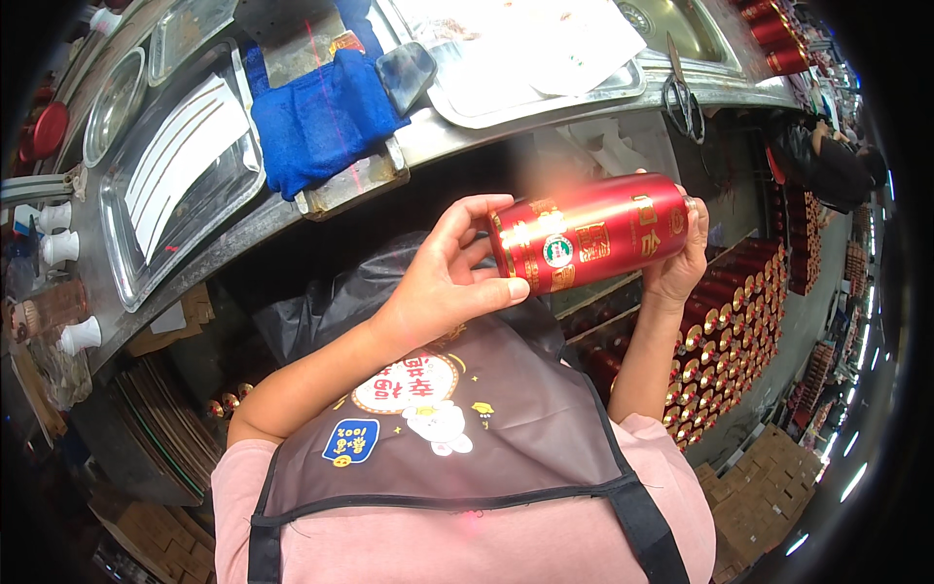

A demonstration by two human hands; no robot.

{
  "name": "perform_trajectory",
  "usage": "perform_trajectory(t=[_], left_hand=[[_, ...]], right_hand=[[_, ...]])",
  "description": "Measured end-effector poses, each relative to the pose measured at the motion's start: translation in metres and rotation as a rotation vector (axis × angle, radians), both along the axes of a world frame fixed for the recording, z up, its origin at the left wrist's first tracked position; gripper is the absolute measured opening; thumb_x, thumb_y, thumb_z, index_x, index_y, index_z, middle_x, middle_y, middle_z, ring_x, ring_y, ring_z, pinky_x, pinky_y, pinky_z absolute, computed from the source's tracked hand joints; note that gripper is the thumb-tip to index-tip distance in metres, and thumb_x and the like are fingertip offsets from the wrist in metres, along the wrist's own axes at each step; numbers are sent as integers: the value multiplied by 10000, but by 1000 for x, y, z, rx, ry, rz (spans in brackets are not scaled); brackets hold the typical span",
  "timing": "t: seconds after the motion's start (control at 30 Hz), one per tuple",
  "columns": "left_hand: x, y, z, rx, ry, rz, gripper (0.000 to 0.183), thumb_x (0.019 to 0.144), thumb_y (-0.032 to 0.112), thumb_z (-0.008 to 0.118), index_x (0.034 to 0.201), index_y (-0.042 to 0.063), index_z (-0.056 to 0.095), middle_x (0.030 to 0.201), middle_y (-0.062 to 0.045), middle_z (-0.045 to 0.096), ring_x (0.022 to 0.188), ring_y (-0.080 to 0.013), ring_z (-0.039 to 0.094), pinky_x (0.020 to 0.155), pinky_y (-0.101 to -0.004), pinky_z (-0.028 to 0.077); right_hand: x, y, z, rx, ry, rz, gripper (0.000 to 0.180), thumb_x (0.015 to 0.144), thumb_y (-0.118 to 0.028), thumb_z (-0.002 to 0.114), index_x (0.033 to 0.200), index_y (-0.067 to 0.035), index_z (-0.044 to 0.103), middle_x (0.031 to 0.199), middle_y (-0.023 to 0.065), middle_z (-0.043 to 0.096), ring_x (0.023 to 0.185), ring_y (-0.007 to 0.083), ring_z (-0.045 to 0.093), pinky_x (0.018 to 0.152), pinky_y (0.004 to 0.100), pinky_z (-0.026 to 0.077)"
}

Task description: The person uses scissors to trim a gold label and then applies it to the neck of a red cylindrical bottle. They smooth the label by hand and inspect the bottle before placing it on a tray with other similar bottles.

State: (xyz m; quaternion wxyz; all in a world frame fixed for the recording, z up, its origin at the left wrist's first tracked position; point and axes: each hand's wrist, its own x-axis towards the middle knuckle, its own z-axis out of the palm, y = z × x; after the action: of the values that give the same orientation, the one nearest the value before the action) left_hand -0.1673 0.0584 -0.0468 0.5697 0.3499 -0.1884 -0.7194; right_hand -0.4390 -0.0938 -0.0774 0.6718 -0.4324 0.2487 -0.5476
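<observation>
A glossy red bottle (595,235) with gold lettering and a round green-and-white emblem lies sideways in the air between my hands, above my brown apron (511,416). My left hand (467,270) grips its gold-rimmed left end, thumb below and fingers above. Around the right end curl the fingers of my right hand (682,252), partly hidden behind the bottle. Beyond it on the metal bench, a folded blue towel (325,120) drapes over a metal stand (350,182). A dark flat block (406,73) rests beside the towel.
Black-handled scissors (684,109) lie at the bench's edge, near a steel basin (700,29). White sheets (540,44) cover a metal tray (474,113). Another tray (131,288) holds pale strips (186,157). Rows of red bottles (730,328) stand right; cardboard boxes (766,482) sit behind them.
</observation>
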Motion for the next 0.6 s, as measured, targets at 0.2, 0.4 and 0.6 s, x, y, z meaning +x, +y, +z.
perform_trajectory(t=[0.2,0.4,0.6], left_hand=[[-1,-2,2,-156,-217,41,773,783,-14,789,1444,62,395,1377,-102,485,1313,-215,502,1074,-401,497],[1,-2,3,-271,-470,59,772,750,31,814,1421,57,434,1348,-101,499,1288,-221,532,1055,-400,518],[-5,-6,-2,-406,-618,168,742,735,33,812,1398,49,477,1399,-149,488,1304,-251,531,1033,-388,530]], right_hand=[[-10,-7,-9,-37,124,-67,150,1010,-122,610,1118,-26,650,1188,131,683,1068,205,665,978,360,527],[-8,-13,-6,-57,69,18,239,1013,-106,604,1231,-7,594,1127,96,690,1044,161,671,935,299,550],[18,-10,-2,237,-29,-193,322,1028,-128,586,1322,-6,538,1214,116,659,1091,194,664,949,336,562]])
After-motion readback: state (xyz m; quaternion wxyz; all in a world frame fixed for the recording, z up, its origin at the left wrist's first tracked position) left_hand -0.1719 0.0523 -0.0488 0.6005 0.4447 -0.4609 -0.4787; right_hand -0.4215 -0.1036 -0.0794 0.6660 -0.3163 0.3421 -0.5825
